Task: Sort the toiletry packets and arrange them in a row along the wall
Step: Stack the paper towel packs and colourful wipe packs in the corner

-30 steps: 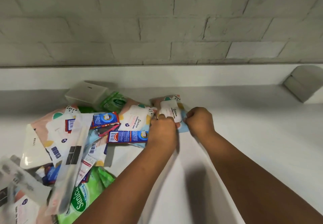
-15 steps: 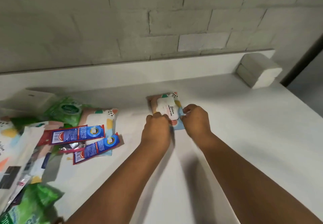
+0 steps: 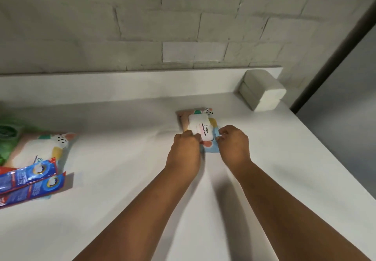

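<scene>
I see both hands on one wet wipes packet (image 3: pixel 200 127) that lies flat on the white surface (image 3: pixel 284 179), near the raised ledge (image 3: pixel 122 85) under the brick wall (image 3: pixel 183 26). The left hand (image 3: pixel 184 155) holds the near left edge of the packet; its fingers (image 3: pixel 190 135) are curled and closed on that edge, beside the white lid. The right hand (image 3: pixel 234 147) holds the near right corner, and its fingers (image 3: pixel 222 136) are also bent and pinch the packet there. From my view the knuckles face me, so the fingertips themselves are hidden under the hands, and I cannot tell how much of the packet each one covers. The near end of the packet is also hidden behind the two hands.

At the left there is a second wipes packet (image 3: pixel 40 150) with the same pattern, well apart from the first one. Two blue and red sachets (image 3: pixel 30 181) lie across its near end, and they are cut off by the left border. A green packet (image 3: pixel 9 136) touches it on the far left; only a small part shows and it is blurred, so I cannot read it. At the far right corner of the surface, against the ledge, stands a stack of folded white paper towels (image 3: pixel 262 91).
</scene>
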The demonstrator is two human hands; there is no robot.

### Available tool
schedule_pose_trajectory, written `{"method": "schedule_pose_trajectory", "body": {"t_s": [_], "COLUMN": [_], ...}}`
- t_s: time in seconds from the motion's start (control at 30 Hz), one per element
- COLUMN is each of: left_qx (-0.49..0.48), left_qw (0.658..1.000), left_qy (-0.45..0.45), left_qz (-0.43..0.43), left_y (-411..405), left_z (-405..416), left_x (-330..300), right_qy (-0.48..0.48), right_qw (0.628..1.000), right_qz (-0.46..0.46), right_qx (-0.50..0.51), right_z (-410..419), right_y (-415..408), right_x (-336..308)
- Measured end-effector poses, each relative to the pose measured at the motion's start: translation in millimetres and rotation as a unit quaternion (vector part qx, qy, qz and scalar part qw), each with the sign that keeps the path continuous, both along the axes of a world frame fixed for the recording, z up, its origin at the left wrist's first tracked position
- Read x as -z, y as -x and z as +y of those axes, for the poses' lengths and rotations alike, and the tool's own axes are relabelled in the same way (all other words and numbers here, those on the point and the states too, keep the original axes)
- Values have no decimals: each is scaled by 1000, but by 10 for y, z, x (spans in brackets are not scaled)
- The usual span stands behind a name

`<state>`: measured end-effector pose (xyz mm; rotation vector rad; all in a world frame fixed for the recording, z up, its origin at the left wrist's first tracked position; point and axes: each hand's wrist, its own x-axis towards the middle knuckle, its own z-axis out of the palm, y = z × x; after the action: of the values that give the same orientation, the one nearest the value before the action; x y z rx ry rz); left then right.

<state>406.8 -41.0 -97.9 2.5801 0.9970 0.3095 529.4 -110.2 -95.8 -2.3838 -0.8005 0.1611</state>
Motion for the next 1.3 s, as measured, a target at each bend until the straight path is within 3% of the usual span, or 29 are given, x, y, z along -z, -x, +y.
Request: {"method": "schedule_pose_trajectory", "body": {"t_s": [0.1,0.3,0.43,0.83,1.3], "left_qx": [-8,-42,-45,-4,4], "left_qw": [1000,998,997,998,997], "left_qy": [2,44,38,9,5], "left_qz": [2,-15,-49,-61,-78], "left_y": [-316,-847,-1081,-1601,-1683], "left_z": [-59,6,81,307,366], "left_x": [0,67,86,147,144], "right_qy": [-12,-33,-45,-52,-14], "right_qw": [999,972,959,973,976], "right_qz": [-40,-167,-212,-163,-169], "right_qx": [-14,-164,-182,-157,-133], "right_z": [-84,-67,-18,157,290], "right_y": [-277,-670,-888,-1388,-1586], "right_x": [24,143,182,258,439]}}
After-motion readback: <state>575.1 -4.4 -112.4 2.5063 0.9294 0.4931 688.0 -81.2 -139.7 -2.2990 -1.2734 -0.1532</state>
